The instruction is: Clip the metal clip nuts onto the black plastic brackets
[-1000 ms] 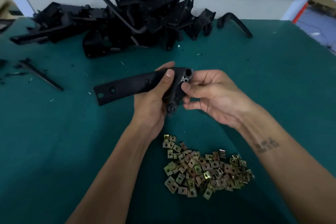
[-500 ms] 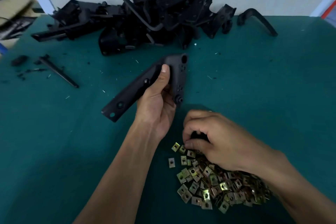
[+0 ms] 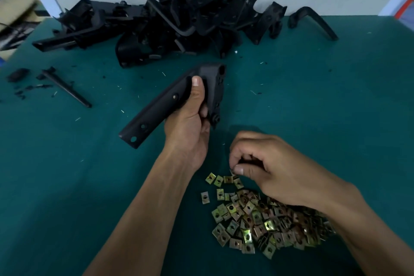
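Here the left hand (image 3: pixel 190 127) grips a black bracket (image 3: pixel 170 101) above the green surface (image 3: pixel 313 101). The right hand (image 3: pixel 273 172) seems to pinch one clip nut (image 3: pixel 233 172) over the nut pile (image 3: pixel 264 219), hiding part of it. More brackets (image 3: pixel 179 20) are heaped behind.

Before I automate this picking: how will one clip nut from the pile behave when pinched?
Probably stiff: each clip nut looks like folded sheet metal. Likely light, since the right hand lifts one with fingertips alone. Being flat, it should slide rather than roll, and neighbours in the pile may snag.
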The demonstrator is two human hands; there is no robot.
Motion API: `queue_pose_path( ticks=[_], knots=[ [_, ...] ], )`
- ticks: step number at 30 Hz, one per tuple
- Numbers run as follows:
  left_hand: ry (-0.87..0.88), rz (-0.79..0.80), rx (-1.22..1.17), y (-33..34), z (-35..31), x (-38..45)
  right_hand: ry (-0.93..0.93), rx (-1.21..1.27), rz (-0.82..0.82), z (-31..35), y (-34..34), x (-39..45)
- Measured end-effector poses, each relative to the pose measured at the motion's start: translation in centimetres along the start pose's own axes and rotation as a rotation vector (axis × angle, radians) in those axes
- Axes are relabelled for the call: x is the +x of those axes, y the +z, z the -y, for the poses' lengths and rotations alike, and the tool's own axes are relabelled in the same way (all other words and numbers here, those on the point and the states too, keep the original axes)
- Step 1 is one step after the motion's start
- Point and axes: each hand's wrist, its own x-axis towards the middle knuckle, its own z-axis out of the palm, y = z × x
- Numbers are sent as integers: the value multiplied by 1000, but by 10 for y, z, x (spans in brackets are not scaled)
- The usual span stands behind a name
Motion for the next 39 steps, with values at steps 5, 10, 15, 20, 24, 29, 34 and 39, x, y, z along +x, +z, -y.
queue_pose_path(
  ticks=[5, 10, 15, 20, 24, 29, 34, 39],
  knots=[
    [146, 120, 36, 3, 6, 1, -15, -32, 57, -1, -3, -5],
    [378, 199, 130, 3, 14, 4, -64, -98, 27, -2, 0, -2],
    [458, 227, 179, 2, 18, 7, -28, 109, -104, -15, 5, 0],
    [573, 275, 256, -5, 23, 13, 73, 981, -511, -28, -4, 5],
    [568, 424, 249, -2, 31, 9, 108, 1277, -721, -29, -10, 12],
    [506, 640, 313, -2, 30, 1, 72, 1199, -602, -29, -12, 16],
    [434, 796, 414, 0, 25, -4, 97, 1231, -597, -29, -9, 18],
    [143, 608, 291, -7, 15, 4, 6, 833, -874, -42, -20, 10]
  ],
)
